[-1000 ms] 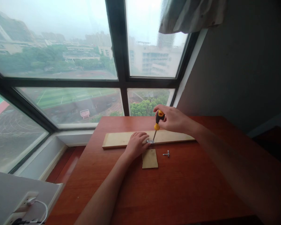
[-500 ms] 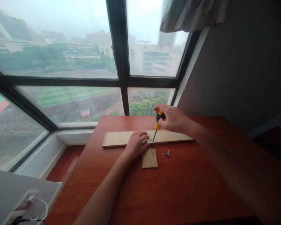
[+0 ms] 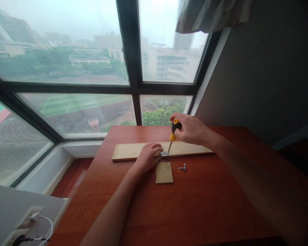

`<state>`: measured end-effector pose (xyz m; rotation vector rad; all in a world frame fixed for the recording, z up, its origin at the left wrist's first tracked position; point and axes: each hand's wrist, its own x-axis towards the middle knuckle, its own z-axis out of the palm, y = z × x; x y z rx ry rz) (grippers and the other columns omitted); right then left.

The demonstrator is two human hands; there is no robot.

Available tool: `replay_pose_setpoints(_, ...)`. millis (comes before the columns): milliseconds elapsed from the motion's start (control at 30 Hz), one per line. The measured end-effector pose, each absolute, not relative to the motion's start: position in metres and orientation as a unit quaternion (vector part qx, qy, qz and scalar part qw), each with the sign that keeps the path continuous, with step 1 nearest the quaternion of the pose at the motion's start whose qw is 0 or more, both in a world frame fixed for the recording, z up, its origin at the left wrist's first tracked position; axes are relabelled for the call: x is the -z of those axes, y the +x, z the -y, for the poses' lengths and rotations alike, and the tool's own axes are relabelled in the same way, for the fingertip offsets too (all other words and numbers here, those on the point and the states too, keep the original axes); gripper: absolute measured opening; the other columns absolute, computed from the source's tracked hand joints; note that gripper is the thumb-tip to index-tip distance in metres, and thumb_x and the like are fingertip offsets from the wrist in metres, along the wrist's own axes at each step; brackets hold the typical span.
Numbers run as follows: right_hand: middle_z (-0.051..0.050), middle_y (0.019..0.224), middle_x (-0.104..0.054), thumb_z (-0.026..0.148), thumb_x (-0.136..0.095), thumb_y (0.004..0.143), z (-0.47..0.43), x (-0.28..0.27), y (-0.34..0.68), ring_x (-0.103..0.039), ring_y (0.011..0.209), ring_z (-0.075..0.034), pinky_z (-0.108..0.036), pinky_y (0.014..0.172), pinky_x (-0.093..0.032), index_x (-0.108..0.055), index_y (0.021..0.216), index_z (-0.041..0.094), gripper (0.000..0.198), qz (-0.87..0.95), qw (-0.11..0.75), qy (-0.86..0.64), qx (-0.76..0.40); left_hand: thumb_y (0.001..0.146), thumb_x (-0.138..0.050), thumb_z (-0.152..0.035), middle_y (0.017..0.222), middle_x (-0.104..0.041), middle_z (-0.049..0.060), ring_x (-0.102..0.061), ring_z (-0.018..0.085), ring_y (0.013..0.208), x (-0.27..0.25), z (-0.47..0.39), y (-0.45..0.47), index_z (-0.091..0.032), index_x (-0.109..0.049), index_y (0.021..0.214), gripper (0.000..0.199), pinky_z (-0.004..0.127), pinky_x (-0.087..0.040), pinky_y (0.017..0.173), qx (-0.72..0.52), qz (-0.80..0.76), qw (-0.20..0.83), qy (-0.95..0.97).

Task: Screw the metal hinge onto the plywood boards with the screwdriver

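Observation:
A long pale wooden board [image 3: 129,151] lies across the table. My left hand [image 3: 150,154] grips it, fingers over its top and thumb side at the near edge. Just right of these fingers sits a small metal hinge [image 3: 165,154] at the board's near edge. My right hand [image 3: 190,128] is wrapped round the black and yellow handle of a screwdriver [image 3: 172,136]. The screwdriver slants slightly, its tip down at the hinge's right end. Nearer to me lies a small thin wooden piece [image 3: 164,173] with two holes. Several loose screws [image 3: 182,167] lie beside it.
The reddish-brown table [image 3: 195,205] stands against a large window with a dark frame [image 3: 136,89]. A curtain [image 3: 213,15] hangs at upper right. At lower left, plugs and cables [image 3: 47,222] come from wall sockets.
My left thumb has drawn back from the hinge, uncovering more of it and both holes in the small wooden piece. The screwdriver stays at the hinge's right end.

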<state>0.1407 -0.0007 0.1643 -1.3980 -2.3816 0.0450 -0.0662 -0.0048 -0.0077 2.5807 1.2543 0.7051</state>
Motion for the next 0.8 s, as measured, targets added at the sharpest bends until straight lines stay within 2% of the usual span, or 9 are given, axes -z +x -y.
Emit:
replay_pose_setpoints(100,-0.004,0.092,-0.069,0.039,-0.054,0.085,0.0011,-0.1657,0.1402,-0.061,0.075,-0.019,-0.028,0.059,-0.036,-0.061,0.100,0.023,0.023,0.831,0.177,-0.527,0.031,0.077,-0.066,-0.021,0.120,-0.064,0.003,-0.057,0.023,0.113,0.0076,0.0050,-0.0663,-0.028,-0.065,0.107,0.031,0.038,-0.042,0.101,-0.239,-0.420,0.094,0.870)
replay_pose_setpoints(167,-0.003,0.079,-0.068,0.047,-0.051,0.088,0.0005,-0.1662,0.1391,-0.060,0.069,-0.019,-0.028,0.057,-0.034,-0.062,0.093,0.023,0.027,0.824,0.167,-0.539,0.051,0.077,-0.067,-0.022,0.120,-0.064,0.003,-0.057,0.023,0.113,0.0074,0.0052,-0.0665,-0.028,-0.065,0.108,0.032,0.038,-0.042,0.102,-0.239,-0.420,0.097,0.870)
replay_pose_setpoints(233,-0.002,0.077,-0.067,0.042,-0.050,0.089,-0.0001,-0.1660,0.1386,-0.059,0.069,-0.019,-0.028,0.058,-0.034,-0.062,0.091,0.023,0.023,0.829,0.171,-0.530,0.044,0.077,-0.068,-0.024,0.121,-0.064,0.004,-0.056,0.024,0.114,0.0070,0.0052,-0.0668,-0.028,-0.065,0.108,0.031,0.039,-0.041,0.102,-0.237,-0.420,0.102,0.870)
replay_pose_setpoints(300,-0.003,0.087,-0.069,0.031,-0.053,0.084,0.0002,-0.1656,0.1391,-0.061,0.075,-0.018,-0.027,0.062,-0.037,-0.062,0.096,0.022,0.017,0.841,0.184,-0.509,0.020,0.077,-0.069,-0.026,0.121,-0.063,0.004,-0.056,0.024,0.114,0.0065,0.0052,-0.0671,-0.027,-0.065,0.108,0.032,0.039,-0.041,0.102,-0.235,-0.419,0.106,0.871)
replay_pose_setpoints(400,-0.005,0.108,-0.068,0.017,-0.055,0.075,0.0028,-0.1653,0.1407,-0.062,0.089,-0.019,-0.026,0.068,-0.041,-0.060,0.107,0.021,0.033,0.857,0.192,-0.479,-0.012,0.077,-0.070,-0.028,0.122,-0.063,0.004,-0.056,0.024,0.114,0.0060,0.0052,-0.0672,-0.027,-0.064,0.108,0.032,0.039,-0.040,0.103,-0.234,-0.418,0.107,0.871)
replay_pose_setpoints(467,-0.005,0.118,-0.066,0.016,-0.054,0.074,0.0048,-0.1656,0.1409,-0.062,0.095,-0.020,-0.027,0.069,-0.042,-0.058,0.112,0.022,0.039,0.858,0.188,-0.477,-0.009,0.077,-0.071,-0.028,0.122,-0.063,0.004,-0.056,0.024,0.114,0.0062,0.0052,-0.0670,-0.027,-0.064,0.108,0.031,0.039,-0.040,0.103,-0.234,-0.419,0.107,0.871)
replay_pose_setpoints(567,-0.007,0.115,-0.067,0.032,-0.052,0.084,0.0065,-0.1664,0.1383,-0.064,0.091,-0.024,-0.030,0.067,-0.042,-0.058,0.115,0.023,0.032,0.834,0.167,-0.524,0.042,0.078,-0.071,-0.030,0.122,-0.063,0.004,-0.056,0.024,0.114,0.0070,0.0053,-0.0669,-0.027,-0.065,0.107,0.031,0.039,-0.040,0.102,-0.236,-0.420,0.106,0.870)
replay_pose_setpoints(667,-0.010,0.091,-0.070,0.055,-0.046,0.089,0.0063,-0.1671,0.1339,-0.065,0.076,-0.027,-0.033,0.063,-0.040,-0.059,0.113,0.022,0.043,0.791,0.121,-0.590,0.107,0.079,-0.070,-0.033,0.122,-0.063,0.004,-0.055,0.024,0.114,0.0080,0.0053,-0.0668,-0.027,-0.064,0.107,0.030,0.039,-0.040,0.102,-0.242,-0.419,0.101,0.869)
replay_pose_setpoints(800,-0.010,0.079,-0.069,0.056,-0.047,0.088,0.0043,-0.1675,0.1330,-0.065,0.071,-0.027,-0.033,0.061,-0.040,-0.060,0.109,0.021,0.043,0.768,0.101,-0.621,0.122,0.079,-0.070,-0.035,0.120,-0.063,0.004,-0.056,0.024,0.113,0.0081,0.0054,-0.0667,-0.027,-0.064,0.107,0.029,0.039,-0.041,0.101,-0.243,-0.417,0.100,0.870)
